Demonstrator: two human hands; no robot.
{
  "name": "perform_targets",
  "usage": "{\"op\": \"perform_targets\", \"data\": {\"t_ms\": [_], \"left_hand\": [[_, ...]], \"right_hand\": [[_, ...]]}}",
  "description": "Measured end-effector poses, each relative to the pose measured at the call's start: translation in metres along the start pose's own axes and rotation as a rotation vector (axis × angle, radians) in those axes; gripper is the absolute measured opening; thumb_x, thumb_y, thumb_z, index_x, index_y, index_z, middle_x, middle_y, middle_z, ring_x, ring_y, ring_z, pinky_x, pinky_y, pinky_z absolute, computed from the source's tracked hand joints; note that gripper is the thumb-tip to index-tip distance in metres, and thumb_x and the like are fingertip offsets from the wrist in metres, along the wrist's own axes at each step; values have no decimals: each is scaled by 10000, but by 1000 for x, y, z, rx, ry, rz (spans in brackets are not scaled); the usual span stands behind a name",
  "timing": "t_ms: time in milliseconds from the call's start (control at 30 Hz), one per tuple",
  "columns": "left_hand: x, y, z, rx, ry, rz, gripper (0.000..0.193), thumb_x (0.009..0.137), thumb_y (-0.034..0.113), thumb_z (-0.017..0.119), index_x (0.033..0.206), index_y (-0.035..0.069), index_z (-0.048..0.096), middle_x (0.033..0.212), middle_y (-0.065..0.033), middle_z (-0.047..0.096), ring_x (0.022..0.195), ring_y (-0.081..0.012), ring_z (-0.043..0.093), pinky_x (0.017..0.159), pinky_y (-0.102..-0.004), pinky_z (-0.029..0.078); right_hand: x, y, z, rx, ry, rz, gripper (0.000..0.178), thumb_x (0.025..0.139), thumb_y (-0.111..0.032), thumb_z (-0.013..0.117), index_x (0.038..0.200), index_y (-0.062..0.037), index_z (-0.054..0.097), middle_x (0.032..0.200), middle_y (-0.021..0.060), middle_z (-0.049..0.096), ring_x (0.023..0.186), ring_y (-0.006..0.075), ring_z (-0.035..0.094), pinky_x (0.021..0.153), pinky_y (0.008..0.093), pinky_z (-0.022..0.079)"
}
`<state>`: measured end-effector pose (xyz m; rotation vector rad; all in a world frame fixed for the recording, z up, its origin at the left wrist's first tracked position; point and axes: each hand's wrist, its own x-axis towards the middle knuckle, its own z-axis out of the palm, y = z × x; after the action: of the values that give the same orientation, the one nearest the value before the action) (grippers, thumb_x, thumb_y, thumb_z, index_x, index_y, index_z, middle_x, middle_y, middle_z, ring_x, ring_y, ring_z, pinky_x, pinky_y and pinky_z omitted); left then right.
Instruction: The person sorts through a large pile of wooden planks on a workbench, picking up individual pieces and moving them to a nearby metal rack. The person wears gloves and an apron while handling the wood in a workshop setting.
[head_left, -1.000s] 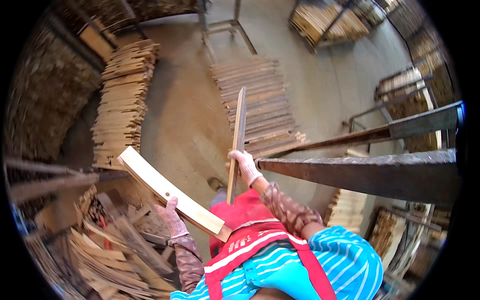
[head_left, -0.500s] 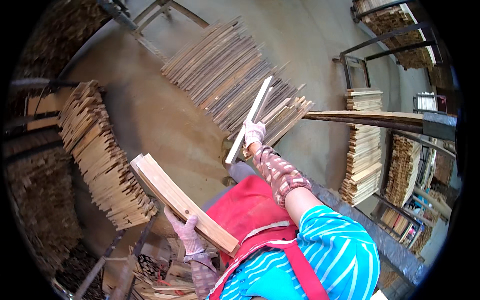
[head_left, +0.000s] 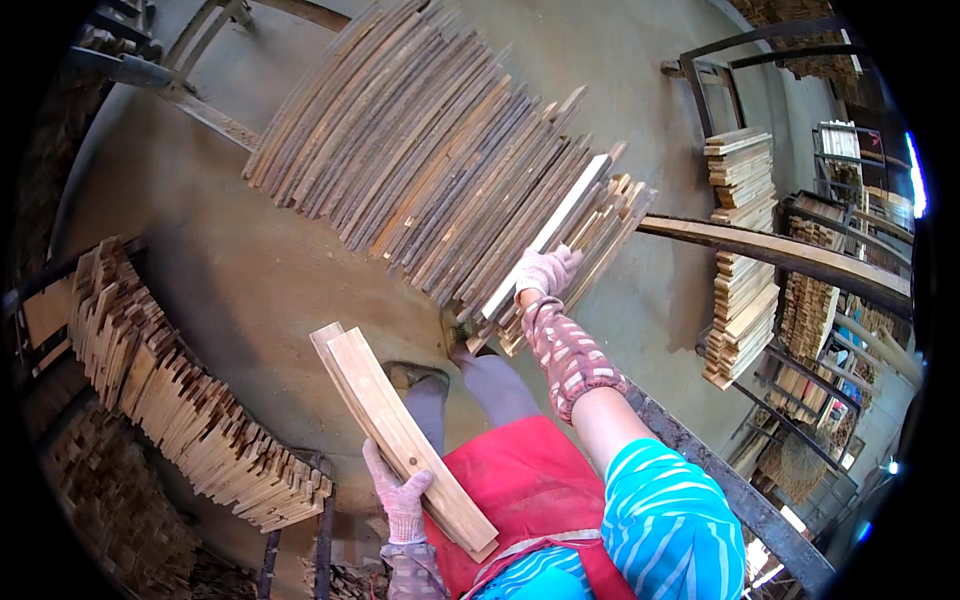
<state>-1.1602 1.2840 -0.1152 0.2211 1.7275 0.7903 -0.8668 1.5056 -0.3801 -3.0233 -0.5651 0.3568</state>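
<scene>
My left hand [head_left: 398, 498], in a pale pink knit glove, is closed round a small bundle of light wooden boards [head_left: 395, 425]. The top board has a dark knot, and the bundle slants in front of a red apron. Ahead and to the right, my gloved right hand [head_left: 548, 272] is curled at the side of a pale wooden strip [head_left: 572, 208]. That strip lies along the near right part of a wide row of darker strips [head_left: 400, 150]. My right fingertips are partly hidden, bent over the wood there.
A stack of short boards [head_left: 190, 400] stands on a rack at left. A tall board stack [head_left: 742, 250] is at right. A long beam [head_left: 780, 250] juts rightward from the row, and a metal rail [head_left: 730, 510] runs close by my right arm.
The pale strip, earlier raised at an angle in my right hand, now lies against the row. My left hand still holds its boards, and the view has shifted nearer the row.
</scene>
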Motion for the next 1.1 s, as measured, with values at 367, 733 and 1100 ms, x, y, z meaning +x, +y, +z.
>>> {"op": "perform_targets", "data": {"t_ms": [367, 733, 1100], "left_hand": [[20, -7, -26, -18, -8, -5, 1096, 631, 28, 732, 1602, 11, 224, 1538, -121, 357, 1412, -278, 366, 1223, -381, 248], [25, -13, -11, -31, -65, -20, 1049, 617, 42, 735, 1565, 24, 285, 1456, -98, 412, 1349, -258, 417, 1197, -371, 288], [56, -41, 6, 10, -75, -97, 1034, 610, 65, 735, 1548, 23, 302, 1409, -100, 449, 1308, -261, 460, 1162, -374, 350]], "right_hand": [[8, 45, 13, -390, 18, -371, 1092, 823, -508, 724, 1612, -21, 148, 1654, 263, 203, 1508, 429, 265, 1239, 517, 236], [77, 31, -18, -139, 119, -462, 892, 870, -506, 715, 1542, -34, 367, 1633, 214, 276, 1453, 459, 328, 1201, 525, 312], [214, -78, -30, -448, 5, -240, 566, 829, -389, 693, 1306, -84, 681, 1470, 140, 478, 1422, 364, 380, 1167, 499, 327]]}}
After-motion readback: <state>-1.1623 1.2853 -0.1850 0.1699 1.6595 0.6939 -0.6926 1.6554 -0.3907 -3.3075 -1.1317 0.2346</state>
